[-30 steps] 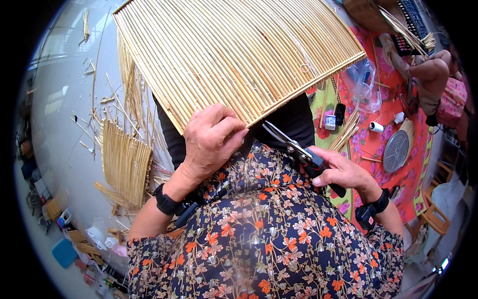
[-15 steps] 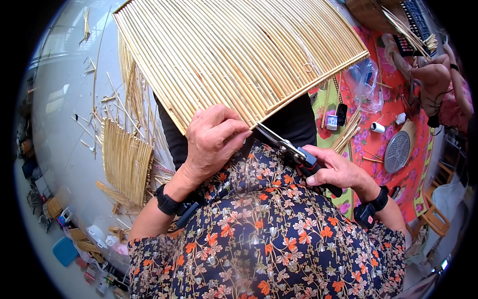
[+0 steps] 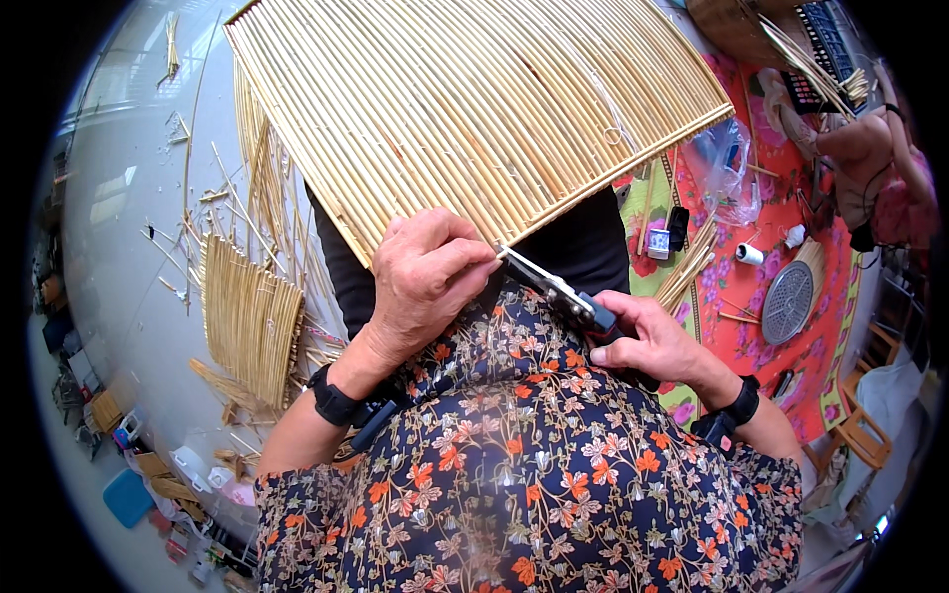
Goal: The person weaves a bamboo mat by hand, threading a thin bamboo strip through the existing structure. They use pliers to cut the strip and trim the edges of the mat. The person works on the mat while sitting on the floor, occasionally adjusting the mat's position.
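Note:
A large mat of pale straw-coloured stalks (image 3: 474, 109) lies across my lap, its stalks side by side and edged by a stalk border. My left hand (image 3: 432, 272) pinches the mat's near corner, thumb and fingers closed on it. My right hand (image 3: 647, 336) is wrapped round the dark handles of hand shears (image 3: 563, 292). Their narrow metal blades point up and left, with the tips at the mat's corner beside my left fingertips. Whether the blades touch the stalk there is hard to make out. A loose white thread (image 3: 615, 127) lies on the mat's right part.
A smaller stalk mat (image 3: 250, 321) and loose stalks lie on the floor at left. On the red flowered cloth (image 3: 736, 381) at right are a stalk bundle (image 3: 689, 265), a white thread spool (image 3: 750, 254) and a round grey perforated disc (image 3: 789, 302). Another person (image 3: 875, 158) sits at far right.
My right hand has moved slightly left with the shears, and the blades have come closer together at the mat's corner. My left hand and the mat stay put. The other person's arm has shifted.

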A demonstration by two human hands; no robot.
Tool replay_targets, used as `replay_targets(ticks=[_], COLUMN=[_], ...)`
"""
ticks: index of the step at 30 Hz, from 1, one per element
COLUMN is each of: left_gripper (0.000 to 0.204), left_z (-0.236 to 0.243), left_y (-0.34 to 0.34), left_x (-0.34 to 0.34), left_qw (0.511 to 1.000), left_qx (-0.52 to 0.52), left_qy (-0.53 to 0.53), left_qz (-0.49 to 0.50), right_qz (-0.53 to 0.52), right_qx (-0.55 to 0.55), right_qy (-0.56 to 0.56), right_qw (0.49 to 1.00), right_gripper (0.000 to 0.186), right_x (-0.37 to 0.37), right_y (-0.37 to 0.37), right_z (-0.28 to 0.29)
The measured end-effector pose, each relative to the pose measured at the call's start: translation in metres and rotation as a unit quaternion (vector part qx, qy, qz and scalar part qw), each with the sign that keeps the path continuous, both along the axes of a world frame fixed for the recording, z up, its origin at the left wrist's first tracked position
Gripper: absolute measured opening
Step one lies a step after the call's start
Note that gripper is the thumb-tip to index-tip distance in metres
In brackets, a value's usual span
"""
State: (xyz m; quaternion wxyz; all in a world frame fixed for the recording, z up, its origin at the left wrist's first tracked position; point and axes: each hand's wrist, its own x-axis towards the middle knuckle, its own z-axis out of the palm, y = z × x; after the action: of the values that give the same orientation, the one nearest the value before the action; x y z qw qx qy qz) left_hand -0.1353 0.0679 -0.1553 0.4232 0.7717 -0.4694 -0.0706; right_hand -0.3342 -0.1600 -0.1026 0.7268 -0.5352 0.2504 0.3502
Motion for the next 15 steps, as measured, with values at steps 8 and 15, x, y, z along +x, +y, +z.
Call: replay_targets(ticks=[8, 15], left_gripper=[0.016, 0.023], left_z=[-0.002, 0.004], left_y=[0.013, -0.021], left_x=[0.006, 0.016], left_qw=[0.994, 0.997], left_qx=[-0.010, 0.044], left_qy=[0.084, -0.035], left_qz=[-0.069, -0.044], right_qz=[0.011, -0.080], right_qx=[-0.008, -0.006], right_qy=[-0.141, -0.064], right_qw=[0.990, 0.995], right_gripper=[0.065, 0.061], right_x=[-0.016, -0.012], right_y=[-0.017, -0.022], right_z=[-0.003, -0.002])
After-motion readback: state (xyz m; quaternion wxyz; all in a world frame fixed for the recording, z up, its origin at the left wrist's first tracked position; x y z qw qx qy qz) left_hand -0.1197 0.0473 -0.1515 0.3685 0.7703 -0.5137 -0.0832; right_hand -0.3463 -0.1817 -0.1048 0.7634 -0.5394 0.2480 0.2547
